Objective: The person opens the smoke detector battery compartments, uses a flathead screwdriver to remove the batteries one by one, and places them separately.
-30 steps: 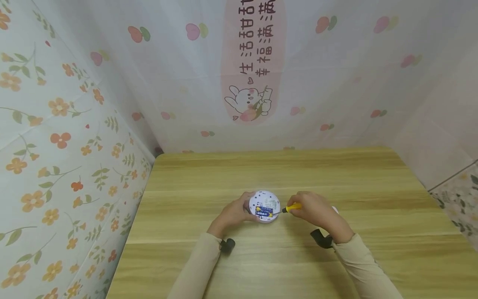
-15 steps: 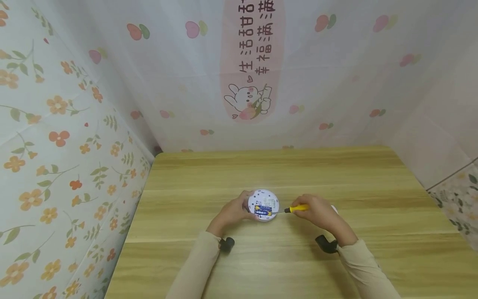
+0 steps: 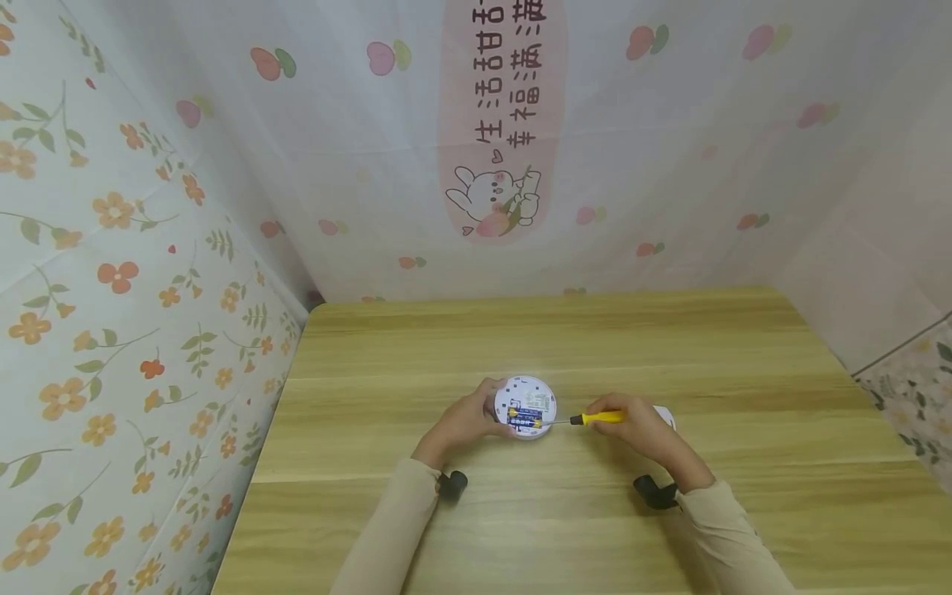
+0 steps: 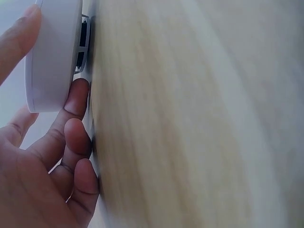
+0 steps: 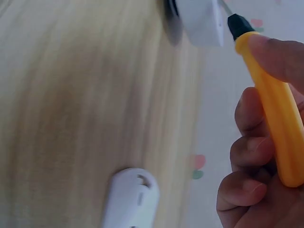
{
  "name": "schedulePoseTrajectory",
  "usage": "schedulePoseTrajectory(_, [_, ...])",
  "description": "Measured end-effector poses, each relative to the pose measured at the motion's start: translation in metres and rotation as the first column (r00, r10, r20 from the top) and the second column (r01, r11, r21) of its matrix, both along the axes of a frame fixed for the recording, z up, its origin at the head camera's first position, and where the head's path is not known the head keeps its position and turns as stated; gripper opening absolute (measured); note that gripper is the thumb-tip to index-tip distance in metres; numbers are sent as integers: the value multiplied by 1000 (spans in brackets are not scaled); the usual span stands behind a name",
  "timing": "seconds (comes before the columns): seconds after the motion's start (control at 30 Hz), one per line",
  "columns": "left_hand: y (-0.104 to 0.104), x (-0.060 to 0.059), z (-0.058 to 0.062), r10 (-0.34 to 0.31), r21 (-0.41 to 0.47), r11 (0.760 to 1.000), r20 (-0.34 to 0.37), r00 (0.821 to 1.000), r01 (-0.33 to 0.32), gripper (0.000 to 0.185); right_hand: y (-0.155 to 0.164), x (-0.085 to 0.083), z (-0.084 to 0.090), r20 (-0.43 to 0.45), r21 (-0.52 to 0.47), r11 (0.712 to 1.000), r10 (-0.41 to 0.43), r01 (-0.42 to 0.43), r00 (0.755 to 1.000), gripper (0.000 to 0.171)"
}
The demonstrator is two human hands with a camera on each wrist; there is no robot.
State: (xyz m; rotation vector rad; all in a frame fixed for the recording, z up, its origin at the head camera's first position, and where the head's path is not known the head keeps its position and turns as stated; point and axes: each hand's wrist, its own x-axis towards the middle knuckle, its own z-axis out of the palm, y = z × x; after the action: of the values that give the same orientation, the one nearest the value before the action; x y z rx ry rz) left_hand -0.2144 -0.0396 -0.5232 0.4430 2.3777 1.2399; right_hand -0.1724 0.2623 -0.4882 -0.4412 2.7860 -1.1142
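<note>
Most of the table [image 3: 669, 347] lies bare — its far half and both near corners can be crossed freely. The middle is taken up by the disc [image 3: 525, 408], the left hand [image 3: 464, 423], the right hand [image 3: 640, 426] with its screwdriver [image 3: 598, 418], and a white cover [image 3: 668, 417] just right of it. The far and left edges are closed off by curtains [image 3: 149, 273].

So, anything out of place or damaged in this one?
Nothing damaged. The round white device lies back-up with its batteries exposed; a white cover piece lies apart on the table by the right hand, which holds a yellow screwdriver.
</note>
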Motion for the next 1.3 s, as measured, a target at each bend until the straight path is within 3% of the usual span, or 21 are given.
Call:
schedulePoseTrajectory(0.4, [0, 1, -1, -4, 22, 1000, 8, 1000, 4, 88, 6, 1, -17, 14, -59, 998, -36, 37, 999, 11])
schedulePoseTrajectory(0.7, [-1, 1, -6, 8, 26, 1000, 13, 1000, -8, 89, 9, 4, -31, -15, -10, 998, -66, 66, 998, 11])
schedulePoseTrajectory(1.3, [-1, 1, -5, 8, 16, 1000, -2, 1000, -8, 88, 9, 4, -34, -50, -17, 995, -94, 94, 994, 13])
